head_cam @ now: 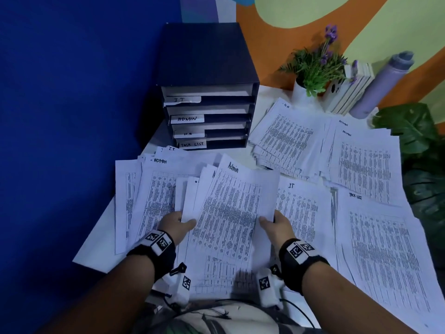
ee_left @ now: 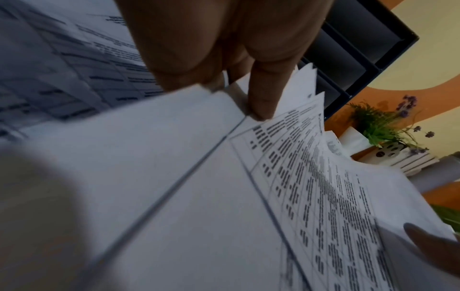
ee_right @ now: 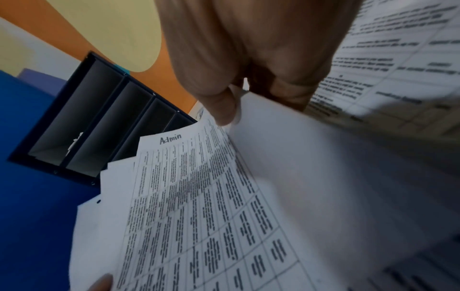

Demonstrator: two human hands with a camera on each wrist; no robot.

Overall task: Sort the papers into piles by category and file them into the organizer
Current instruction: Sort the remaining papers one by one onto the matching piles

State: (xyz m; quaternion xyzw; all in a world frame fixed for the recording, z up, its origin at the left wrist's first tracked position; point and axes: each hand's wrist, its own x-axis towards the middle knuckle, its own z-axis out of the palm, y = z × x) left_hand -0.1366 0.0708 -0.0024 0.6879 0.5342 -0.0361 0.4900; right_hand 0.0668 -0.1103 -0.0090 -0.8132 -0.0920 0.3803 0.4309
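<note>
Your left hand [head_cam: 177, 225] and right hand [head_cam: 277, 222] each pinch a bottom corner of a loose sheaf of white printed sheets headed "Admin" [head_cam: 231, 208], thumbs on top, held at the centre of the frame above more white paper piles [head_cam: 368, 165] spread across the table. The dark blue four-shelf labelled organizer [head_cam: 207, 92] stands at upper centre, beside the blue wall.

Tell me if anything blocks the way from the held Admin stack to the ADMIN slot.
Nothing visible does. Left hand and right hand hold the Admin stack above the table's papers. The ADMIN slot, second from the top of the organizer, is open at the front, with only low, flat papers between.
</note>
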